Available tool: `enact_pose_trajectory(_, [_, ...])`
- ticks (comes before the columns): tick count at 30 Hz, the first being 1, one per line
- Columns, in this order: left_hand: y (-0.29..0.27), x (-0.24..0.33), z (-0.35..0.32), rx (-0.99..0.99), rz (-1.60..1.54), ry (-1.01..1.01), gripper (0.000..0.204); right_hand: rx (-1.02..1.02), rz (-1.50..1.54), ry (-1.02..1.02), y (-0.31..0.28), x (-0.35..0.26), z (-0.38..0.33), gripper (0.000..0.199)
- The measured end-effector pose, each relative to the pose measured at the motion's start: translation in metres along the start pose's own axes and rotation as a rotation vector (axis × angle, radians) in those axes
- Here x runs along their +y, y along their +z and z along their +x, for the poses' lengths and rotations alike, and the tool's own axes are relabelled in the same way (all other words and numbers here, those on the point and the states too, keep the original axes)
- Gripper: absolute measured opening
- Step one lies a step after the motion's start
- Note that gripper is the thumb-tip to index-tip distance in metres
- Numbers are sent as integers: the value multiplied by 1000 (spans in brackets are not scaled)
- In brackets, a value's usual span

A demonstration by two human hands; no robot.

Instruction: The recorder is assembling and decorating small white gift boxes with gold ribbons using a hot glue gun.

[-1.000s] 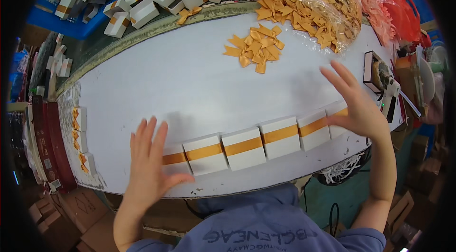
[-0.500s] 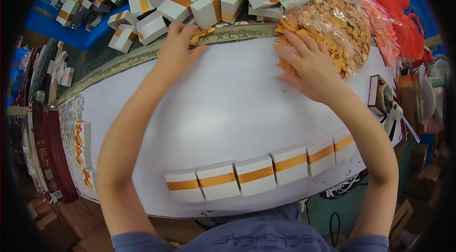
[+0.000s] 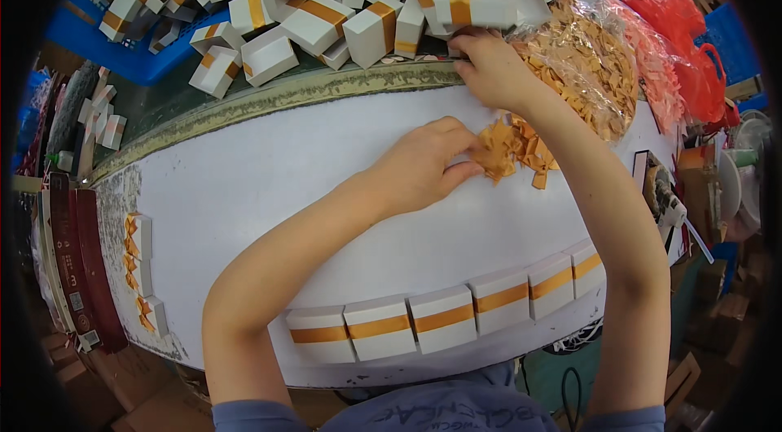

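Far left on the white desk point(image 3: 269, 179): three small white boxes with orange bows point(image 3: 140, 269), stacked along the edge. Near edge: a row of five white boxes banded with orange ribbon point(image 3: 444, 316), side by side. Centre: left hand point(image 3: 419, 167), fingers curled, pinching at a loose pile of small orange ribbon bows point(image 3: 513, 147). Just beyond: right hand point(image 3: 487, 67), closed on something at the desk's far edge (cannot tell what), beside a clear plastic bag of orange bows point(image 3: 595, 65).

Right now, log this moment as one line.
left hand: on orange bows | right hand: at clear bag | front: row of white boxes
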State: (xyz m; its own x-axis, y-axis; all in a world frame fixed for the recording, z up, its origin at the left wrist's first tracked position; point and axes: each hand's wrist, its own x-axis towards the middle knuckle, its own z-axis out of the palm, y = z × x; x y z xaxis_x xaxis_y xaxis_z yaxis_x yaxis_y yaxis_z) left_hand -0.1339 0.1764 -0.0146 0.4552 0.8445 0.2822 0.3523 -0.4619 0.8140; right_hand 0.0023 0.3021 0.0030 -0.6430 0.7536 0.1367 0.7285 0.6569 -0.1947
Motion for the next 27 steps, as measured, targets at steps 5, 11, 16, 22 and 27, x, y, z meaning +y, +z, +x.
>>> enact_pose_trajectory(5, [-62,-43,0,755,479,39,21,-138,514,171,-6,-31,3,24])
enact_pose_trajectory(11, [-107,-71,3,540,738,-157,23,-254,824,167,-26,-69,4,23])
enact_pose_trajectory(16, [-97,-46,-30,372,152,-346,15,-178,1270,151,-37,-68,-28,25])
enact_pose_trajectory(22, [-72,-8,-113,427,-478,-551,12,-406,1704,469,-26,-67,-86,19])
enact_pose_trajectory(27, [-70,25,-174,323,-494,-857,14,-364,1080,230,4,-66,-101,20])
